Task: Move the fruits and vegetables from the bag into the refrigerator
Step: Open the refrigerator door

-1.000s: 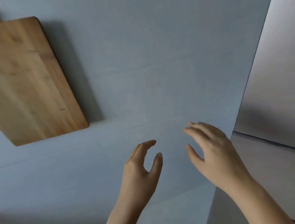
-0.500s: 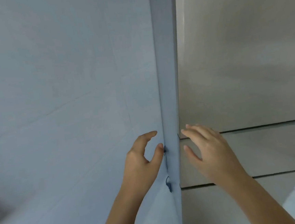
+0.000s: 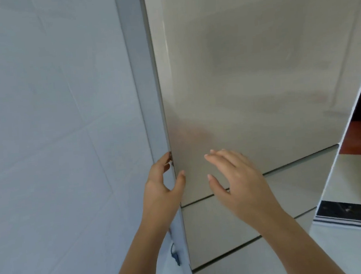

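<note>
Pale grey-blue tiled wall (image 3: 43,127): its corner sits tight beside the door's left edge, so there is little finger room.
Left hand (image 3: 160,189): newly at that edge; fingers curl behind it, thumb on the front, gripping.
Brushed steel refrigerator door (image 3: 257,75): closed, filling the view since the turn from the wall; opening likely comes first.
Right hand (image 3: 240,186): fingers spread, empty, hovering before the door.
Mirrored panel (image 3: 349,176): near on the right, may crowd the swing.
Bag and produce: not in view.
</note>
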The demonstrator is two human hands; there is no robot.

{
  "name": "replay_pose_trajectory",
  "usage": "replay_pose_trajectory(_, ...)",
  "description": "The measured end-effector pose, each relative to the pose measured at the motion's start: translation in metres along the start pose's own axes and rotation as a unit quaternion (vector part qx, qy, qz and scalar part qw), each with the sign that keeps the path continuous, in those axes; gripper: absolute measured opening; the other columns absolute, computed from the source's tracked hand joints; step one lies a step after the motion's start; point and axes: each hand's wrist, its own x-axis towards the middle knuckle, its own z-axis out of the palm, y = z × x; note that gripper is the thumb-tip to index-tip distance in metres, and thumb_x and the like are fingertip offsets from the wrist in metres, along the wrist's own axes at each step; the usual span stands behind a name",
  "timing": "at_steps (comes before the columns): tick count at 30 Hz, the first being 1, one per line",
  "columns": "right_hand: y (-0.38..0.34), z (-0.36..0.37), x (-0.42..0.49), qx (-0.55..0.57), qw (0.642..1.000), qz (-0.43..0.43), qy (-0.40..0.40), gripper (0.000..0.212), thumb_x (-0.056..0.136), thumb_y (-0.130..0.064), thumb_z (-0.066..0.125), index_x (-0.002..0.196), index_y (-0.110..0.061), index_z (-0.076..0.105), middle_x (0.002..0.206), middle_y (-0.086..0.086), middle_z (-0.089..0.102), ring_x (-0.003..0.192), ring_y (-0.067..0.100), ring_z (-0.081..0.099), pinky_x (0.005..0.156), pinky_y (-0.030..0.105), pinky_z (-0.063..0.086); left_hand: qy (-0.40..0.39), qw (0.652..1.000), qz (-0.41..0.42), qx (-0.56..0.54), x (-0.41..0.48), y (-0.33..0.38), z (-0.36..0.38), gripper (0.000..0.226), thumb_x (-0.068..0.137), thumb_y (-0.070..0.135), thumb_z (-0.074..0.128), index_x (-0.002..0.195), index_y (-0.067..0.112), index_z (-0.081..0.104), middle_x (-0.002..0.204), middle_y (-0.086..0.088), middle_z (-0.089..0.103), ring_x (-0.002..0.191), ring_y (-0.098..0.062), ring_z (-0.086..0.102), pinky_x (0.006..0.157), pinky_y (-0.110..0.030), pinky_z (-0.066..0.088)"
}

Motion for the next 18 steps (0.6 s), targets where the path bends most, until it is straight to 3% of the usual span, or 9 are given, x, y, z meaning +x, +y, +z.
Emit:
replay_pose_trajectory(5,0.003,0.007,0.006,0.014,1.000,-0.021,0.010,0.037,0.084,-0.028,0.046,0.112,-0.009,0.063,0.111,0.005,0.065,0.105,0.020,0.056,0.093,0.035,0.040,-0.006,0.998,0.001,-0.060,0.013,-0.005,0.000,0.045,0.085,0.013,0.062,0.123,0.033,0.048,0.116,0.021,0.057,0.104,0.012,0.052,0.087,-0.009,0.039)
replay_pose_trajectory(10,0.002,0.014,0.008,0.023,1.000,-0.013,0.008,0.038,0.084,-0.029,0.046,0.112,-0.010,0.063,0.111,0.004,0.065,0.106,0.018,0.053,0.093,0.033,0.038,0.003,0.988,-0.022,-0.150,0.017,-0.011,0.004,0.044,0.085,0.005,0.062,0.120,0.030,0.052,0.113,0.007,0.063,0.107,-0.008,0.059,0.093,-0.031,0.047)
replay_pose_trajectory(14,0.000,0.015,0.009,0.030,1.000,-0.001,0.006,0.038,0.083,-0.029,0.045,0.112,-0.011,0.063,0.111,0.003,0.065,0.105,0.015,0.053,0.092,0.031,0.039,-0.003,0.981,-0.034,-0.191,0.013,-0.010,0.008,0.048,0.085,0.002,0.060,0.119,0.035,0.050,0.115,0.007,0.061,0.108,-0.003,0.056,0.079,-0.016,0.049)
replay_pose_trajectory(18,-0.004,0.016,0.007,0.029,1.000,-0.005,0.002,0.038,0.083,-0.029,0.046,0.112,-0.011,0.063,0.110,0.002,0.065,0.104,0.018,0.057,0.091,0.034,0.044,-0.007,0.978,-0.043,-0.205,0.011,-0.009,0.008,0.051,0.085,0.002,0.060,0.128,0.027,0.047,0.119,0.009,0.059,0.110,-0.001,0.054,0.076,-0.010,0.046)
